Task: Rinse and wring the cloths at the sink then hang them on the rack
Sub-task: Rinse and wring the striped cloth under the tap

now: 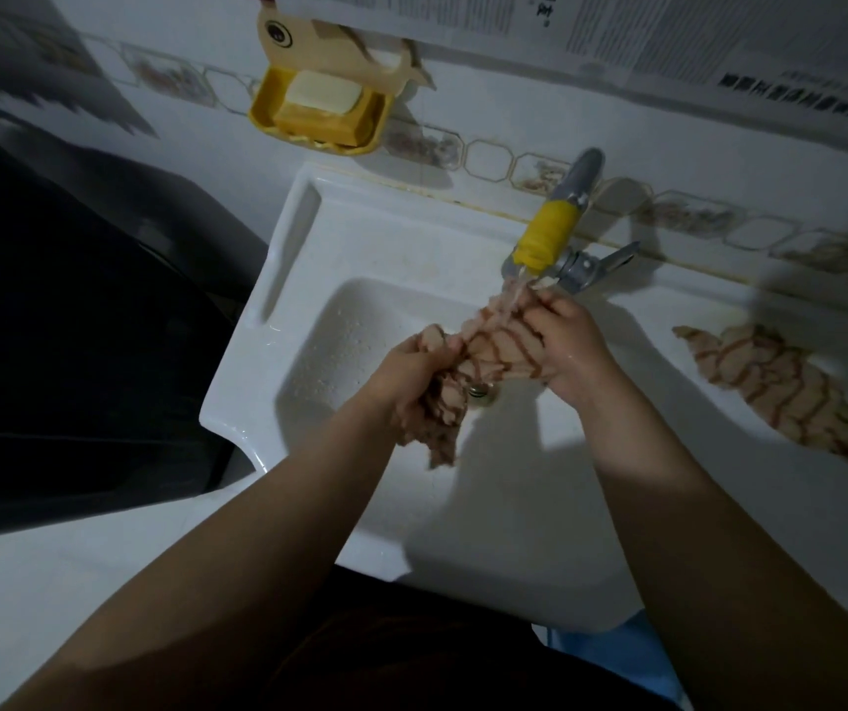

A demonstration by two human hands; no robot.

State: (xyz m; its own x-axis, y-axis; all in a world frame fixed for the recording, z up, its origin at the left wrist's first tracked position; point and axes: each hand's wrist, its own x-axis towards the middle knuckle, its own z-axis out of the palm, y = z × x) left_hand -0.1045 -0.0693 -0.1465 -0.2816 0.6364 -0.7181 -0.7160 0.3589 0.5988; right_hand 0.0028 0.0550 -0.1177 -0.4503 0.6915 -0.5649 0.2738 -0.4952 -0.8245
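Striped cloth (pixel 501 346), soaked and bunched over the sink (pixel 309 279), sits under the running tap (pixel 547 238). It looks soft, limp and water-heavy, best gripped at both ends. Left hand (pixel 414 369) is fisted tight around its lower end; right hand (pixel 568 341) curls closed around the upper end. A second cloth (pixel 781 387) lies flat on the sink's right ledge.

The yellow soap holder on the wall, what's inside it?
Inside the yellow soap holder sits a pale bar of soap on top of a yellower bar. Whatever lies beneath them is covered.
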